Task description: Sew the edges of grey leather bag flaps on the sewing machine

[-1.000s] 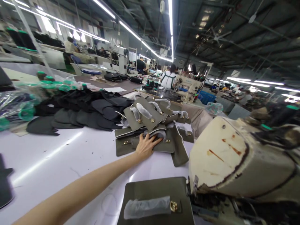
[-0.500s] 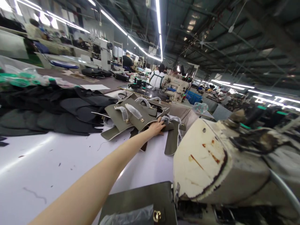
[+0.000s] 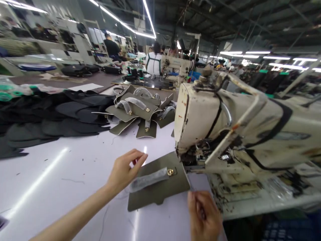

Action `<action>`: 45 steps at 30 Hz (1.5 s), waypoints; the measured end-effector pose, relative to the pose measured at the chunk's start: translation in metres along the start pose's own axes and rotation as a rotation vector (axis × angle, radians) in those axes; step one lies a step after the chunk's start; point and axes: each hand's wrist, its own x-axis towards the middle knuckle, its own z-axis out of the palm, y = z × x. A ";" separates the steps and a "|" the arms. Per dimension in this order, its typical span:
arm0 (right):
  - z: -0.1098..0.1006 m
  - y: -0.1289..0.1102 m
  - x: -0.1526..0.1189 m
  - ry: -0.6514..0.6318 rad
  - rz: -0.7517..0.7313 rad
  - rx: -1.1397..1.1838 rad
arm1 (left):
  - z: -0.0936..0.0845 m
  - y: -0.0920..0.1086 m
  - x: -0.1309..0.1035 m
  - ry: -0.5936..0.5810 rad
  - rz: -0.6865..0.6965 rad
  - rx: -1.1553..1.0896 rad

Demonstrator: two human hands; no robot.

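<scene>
head view: here's the olive panel [image 3: 162,192] flat on the white, thread-strewn table [image 3: 57,190], its corner by the sewing machine [image 3: 200,107]; left hand [image 3: 124,169] over its edge, fingertips narrowed; right hand [image 3: 207,217] curled nearby, can't tell on what; strip lights [image 3: 149,18] glare overhead.

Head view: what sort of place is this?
Probably a sewing workshop, perhaps for bags: a worn sewing machine stands beside an olive panel, a heap of handled panels lies beyond, and another sewing machine stands farther back.
</scene>
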 end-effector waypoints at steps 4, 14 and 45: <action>-0.001 -0.002 0.038 0.046 -0.174 -0.149 | 0.012 0.063 -0.080 0.064 0.249 -0.174; 0.018 -0.020 0.054 -0.294 0.158 0.169 | 0.074 0.116 -0.125 -0.187 0.086 -0.644; -0.008 -0.009 0.064 -0.345 0.381 0.325 | 0.112 0.112 -0.086 0.031 -0.641 -1.143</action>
